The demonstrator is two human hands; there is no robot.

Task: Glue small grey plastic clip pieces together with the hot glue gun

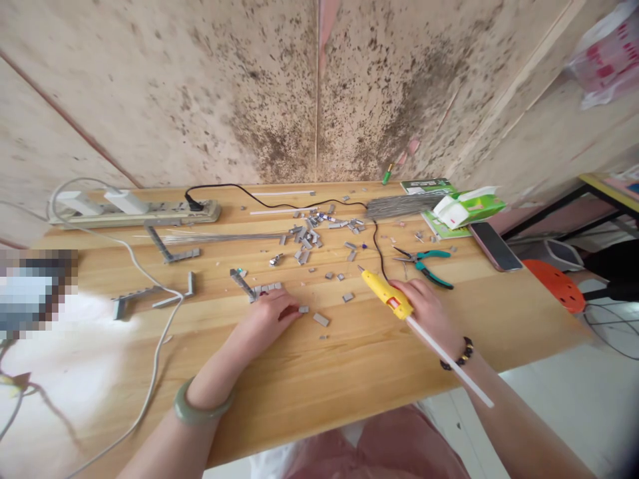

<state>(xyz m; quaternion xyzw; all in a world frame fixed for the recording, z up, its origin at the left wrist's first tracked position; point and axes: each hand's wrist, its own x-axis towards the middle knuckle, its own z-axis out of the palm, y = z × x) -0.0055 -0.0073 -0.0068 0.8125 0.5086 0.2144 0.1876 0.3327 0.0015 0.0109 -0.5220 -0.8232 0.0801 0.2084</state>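
Note:
My right hand (424, 306) is wrapped round a yellow hot glue gun (382, 291). A long white glue stick (449, 362) sticks out of its back, and its nozzle points up and to the left. My left hand (269, 319) rests low over the table, its fingertips closed on a small grey block (303, 310). Just beyond those fingers stands an angled piece of joined grey blocks (243, 285), partly hidden by the hand. A loose, longer grey block (321, 320) lies to the right of my left fingertips.
Loose grey blocks (304, 236) are heaped mid-table, near thin metal wires (224, 237). Teal-handled pliers (429, 263), a phone (495, 246) and a tissue pack (469, 207) lie right. At left are a power strip (134, 214), a white cable (158, 346) and other angled block pieces (134, 296).

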